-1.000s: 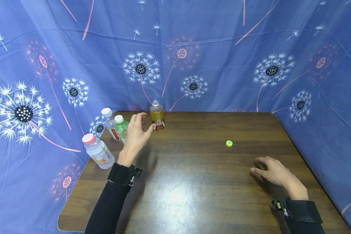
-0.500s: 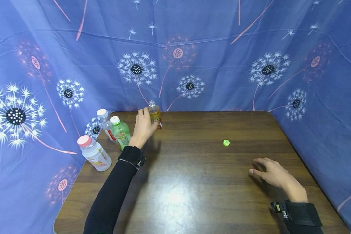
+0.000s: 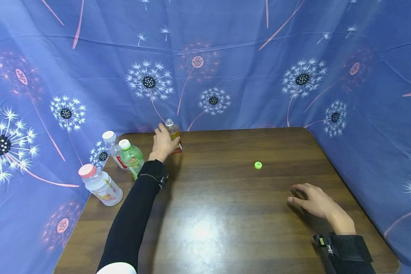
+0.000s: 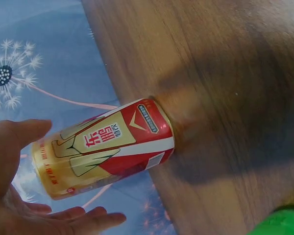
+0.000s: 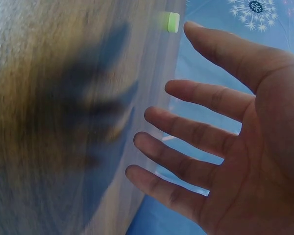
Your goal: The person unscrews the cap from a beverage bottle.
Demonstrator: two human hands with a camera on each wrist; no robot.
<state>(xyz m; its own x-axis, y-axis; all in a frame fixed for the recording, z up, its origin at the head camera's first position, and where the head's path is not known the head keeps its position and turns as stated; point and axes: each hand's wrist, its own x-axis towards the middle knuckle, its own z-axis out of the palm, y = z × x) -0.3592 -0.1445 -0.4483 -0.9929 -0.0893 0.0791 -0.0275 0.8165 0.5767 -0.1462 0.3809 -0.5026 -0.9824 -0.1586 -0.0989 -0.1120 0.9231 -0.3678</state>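
A small drink bottle (image 3: 176, 141) with a gold and red label and a clear neck stands at the back of the table. My left hand (image 3: 163, 144) is at its left side. In the left wrist view, thumb and fingers of the left hand (image 4: 14, 181) spread either side of the bottle (image 4: 108, 144), not closed round it. Over the table's right part hovers my right hand (image 3: 320, 203), holding nothing. Its fingers (image 5: 186, 132) are spread in the right wrist view. A bright green bottle cap (image 3: 258, 165) lies beyond it, to the left.
Left of my left arm stand a green bottle with a white cap (image 3: 131, 156), a clear bottle with a white cap (image 3: 113, 146) and a larger bottle with a pink cap (image 3: 102, 186). A blue dandelion-print cloth (image 3: 239, 68) hangs behind the wooden table (image 3: 226, 198).
My left hand has moved forward, past the green bottle, to the gold and red bottle. The right hand has stayed nearly still. The head view has turned slightly to the right.
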